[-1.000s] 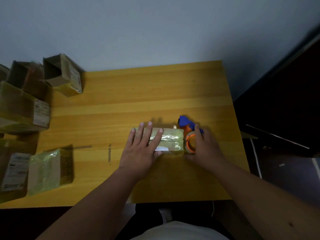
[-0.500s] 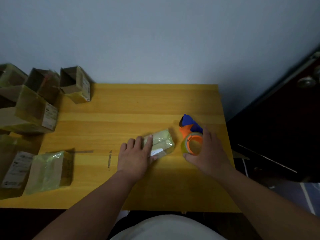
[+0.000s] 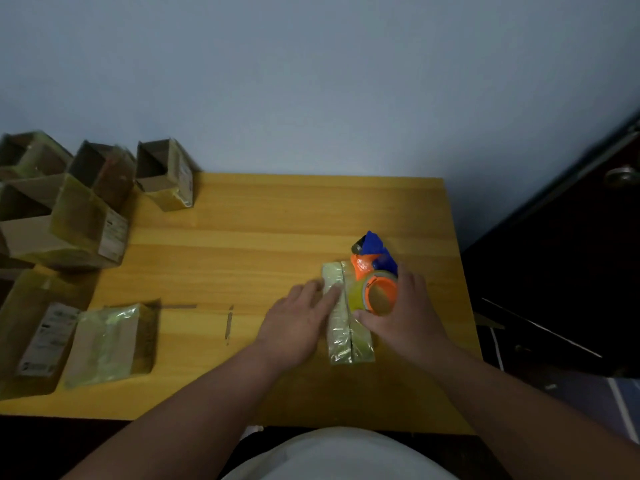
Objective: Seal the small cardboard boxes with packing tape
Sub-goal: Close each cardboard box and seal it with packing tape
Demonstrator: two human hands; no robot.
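Near the right edge of the desk (image 3: 263, 216), the small cardboard box (image 3: 346, 327) you are sealing lies with its long axis running away from you, its top seam a dark line down the middle, and glossy tape already covers much of it. Your left hand (image 3: 298, 323) rests on the box's left side, fingers (image 3: 327, 296) laid out straight and flat, pinning it. Your right hand (image 3: 405, 317) is curled round the tape dispenser (image 3: 375, 275), which sits over the far right part of the box (its blue and orange head points away from you). So the seam runs from the dispenser back toward your body, and the next pull looks to be along that line, with the right hand doing the travel and the left holding steady.

Open boxes (image 3: 166, 174) stand grouped at the far left corner of the wooden desk, and a tape-wrapped box (image 3: 110, 344) lies on its side at the near left. A pale blue wall (image 3: 311, 81) stands behind, and a dark door (image 3: 571, 254) to the right.
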